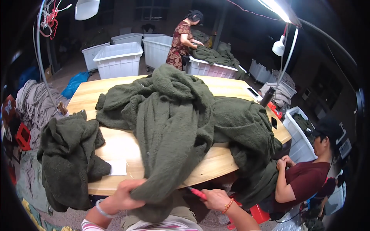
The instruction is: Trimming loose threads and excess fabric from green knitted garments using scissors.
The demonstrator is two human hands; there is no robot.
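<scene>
A dark green fleece garment (169, 131) lies bunched over the middle of the table, its lower end hanging over the near edge. My left hand (125, 196) is closed on that end of the cloth. In my right hand (216, 201) is a slim tool with a red handle (198, 193); its dark tip points left, close to the garment, and its exact kind is unclear. Another green fleece piece (69, 161) drapes over the table's left edge. To the right, more green fleece (246, 123) spreads toward a seated co-worker.
The wooden table (223, 158) holds a white paper (117, 168), phones (253, 92) and a dark bottle (267, 97). A co-worker in dark red (308, 177) sits right; another person (181, 42) stands beyond at a cloth-filled bin. White bins (119, 61) stand behind. A lamp (278, 46) hangs right.
</scene>
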